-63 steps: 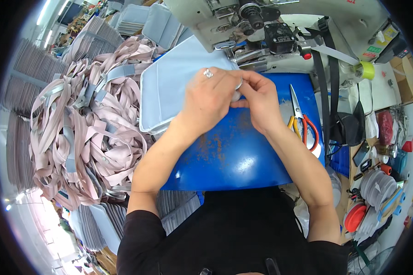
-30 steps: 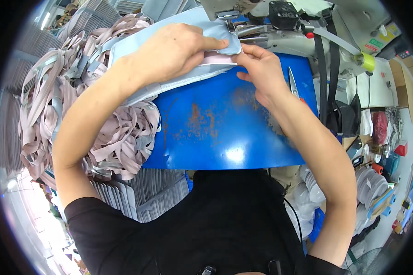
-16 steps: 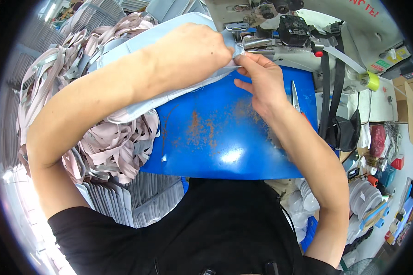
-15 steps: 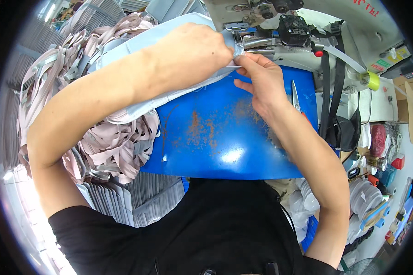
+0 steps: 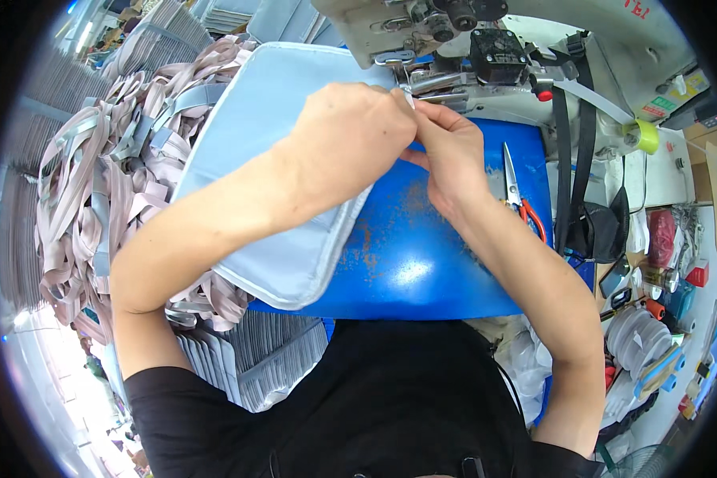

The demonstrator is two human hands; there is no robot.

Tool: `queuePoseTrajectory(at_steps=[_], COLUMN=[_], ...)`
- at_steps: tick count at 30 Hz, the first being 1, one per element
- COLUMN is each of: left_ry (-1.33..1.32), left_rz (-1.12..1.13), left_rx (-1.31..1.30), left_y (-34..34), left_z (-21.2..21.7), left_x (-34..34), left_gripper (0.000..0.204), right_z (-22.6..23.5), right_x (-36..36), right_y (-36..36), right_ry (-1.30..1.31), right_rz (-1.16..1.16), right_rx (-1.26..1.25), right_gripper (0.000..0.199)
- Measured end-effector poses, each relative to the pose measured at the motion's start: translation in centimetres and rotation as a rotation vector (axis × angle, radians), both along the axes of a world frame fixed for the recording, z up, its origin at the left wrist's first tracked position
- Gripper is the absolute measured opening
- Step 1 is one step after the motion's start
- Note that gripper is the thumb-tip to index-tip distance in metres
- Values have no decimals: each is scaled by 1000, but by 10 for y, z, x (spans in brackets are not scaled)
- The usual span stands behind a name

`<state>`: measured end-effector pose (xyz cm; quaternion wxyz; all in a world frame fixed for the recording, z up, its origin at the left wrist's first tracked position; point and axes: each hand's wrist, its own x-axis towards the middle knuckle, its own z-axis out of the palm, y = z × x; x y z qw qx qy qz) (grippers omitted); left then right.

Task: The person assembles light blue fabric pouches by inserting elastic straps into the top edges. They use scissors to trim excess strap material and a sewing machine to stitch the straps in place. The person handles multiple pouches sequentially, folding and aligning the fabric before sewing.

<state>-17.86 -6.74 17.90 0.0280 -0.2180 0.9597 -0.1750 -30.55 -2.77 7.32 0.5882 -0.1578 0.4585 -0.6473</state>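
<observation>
A light blue padded fabric panel (image 5: 267,267) with rounded corners and a stitched rim lies slanting under my left forearm. My left hand (image 5: 358,123) is closed over the panel's right side, knuckles up, its fingertips mostly hidden. Against it, my right hand (image 5: 456,151) is closed in a pinch just below the presser foot (image 5: 394,58) of a sewing machine (image 5: 438,48). A small pale bit shows between the fingertips and the foot; I cannot make out what it is. Scissors (image 5: 512,179) with red handles lie beside my right wrist.
A heap of pinkish and grey straps (image 5: 95,199) lies at the left. Stacks of grey panels (image 5: 271,350) stand below the blue worktop (image 5: 422,271), with more behind the straps. Black straps (image 5: 585,151) and a yellow-green roll (image 5: 644,139) hang at the right.
The panel has turned, and its lower end now reaches down toward my body. My left forearm has come lower and to the right. My hands have drawn together below the presser foot.
</observation>
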Motion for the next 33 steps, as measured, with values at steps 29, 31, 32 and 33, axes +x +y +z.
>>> queuePoseTrajectory(at_steps=[29,31,32,33], left_ry=[1627,1629,1634,1641], left_rz=[754,693,664,638], left_rx=[1105,1061,1070,1074], left_y=[74,73,68,66], left_z=[-131,-117,-115,-113], left_x=[147,147,147,147], left_gripper=[56,53,52,51], right_z=[-17,-17,-18,-17], right_x=[-5,-6,-6,-6], right_y=[63,61,59,56], right_ry=[-100,-174,-210,-208], right_rz=[147,165,174,170], right_rx=[-261,-276,-284,-278], right_gripper=[35,36,37,37])
